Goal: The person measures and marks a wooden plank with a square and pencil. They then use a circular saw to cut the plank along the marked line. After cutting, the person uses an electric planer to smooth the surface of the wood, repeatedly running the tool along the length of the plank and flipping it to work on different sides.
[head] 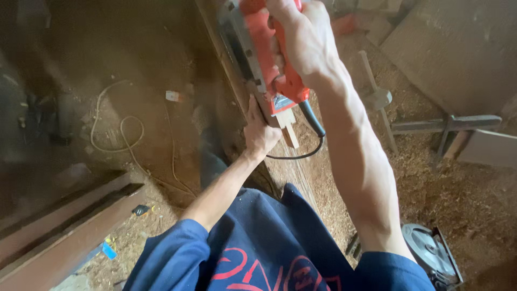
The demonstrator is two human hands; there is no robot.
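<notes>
The power planer [258, 51] sits on the long wooden board [226, 64], which runs from the top of the view down toward the person. The right hand [304, 37] lies on top of the planer; the left hand [259, 132] grips the board just behind it. Left of the board, a cord [116, 132] lies on the floor [479, 199], with timber beams [64, 226] nearer. A circular saw [431, 256] lies at the lower right, and a flat panel [458, 48] lies at the upper right.
</notes>
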